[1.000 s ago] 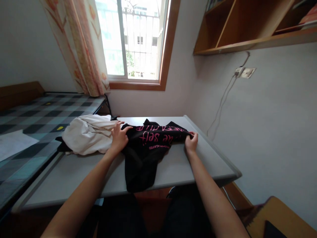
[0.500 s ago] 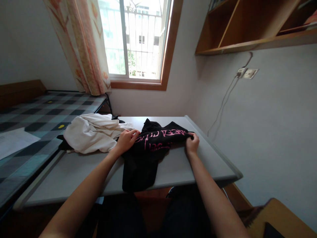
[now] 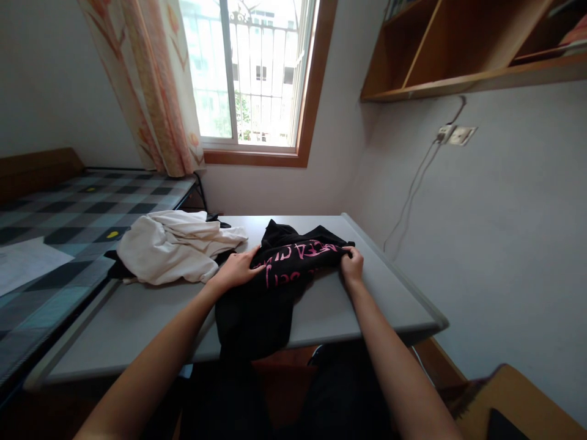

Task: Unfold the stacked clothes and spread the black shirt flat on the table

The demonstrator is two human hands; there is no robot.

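Observation:
A black garment (image 3: 257, 315) with pink lettering lies bunched on the white table (image 3: 330, 318), part of it hanging over the front edge. At its left end my left hand (image 3: 241, 267) rests on the cloth, thumb and fingers apart. My right hand (image 3: 352, 264) is closed on the garment's right end, fingers wrapped round the fabric. To the left of my left hand is a crumpled white garment (image 3: 165, 247), with dark cloth showing beneath it.
A bed with a checked cover (image 3: 137, 189) and white paper (image 3: 32, 263) stands left of the table. Behind are a window (image 3: 257, 79) and a curtain (image 3: 160, 91). Wooden shelves (image 3: 477, 43) hang upper right, above a socket (image 3: 461, 135). A brown chair (image 3: 518, 403) is lower right.
My left hand has moved slightly right and down, its thumb now spread from the fingers. My right hand has shifted a little left, and the garment's lettered part is more bunched.

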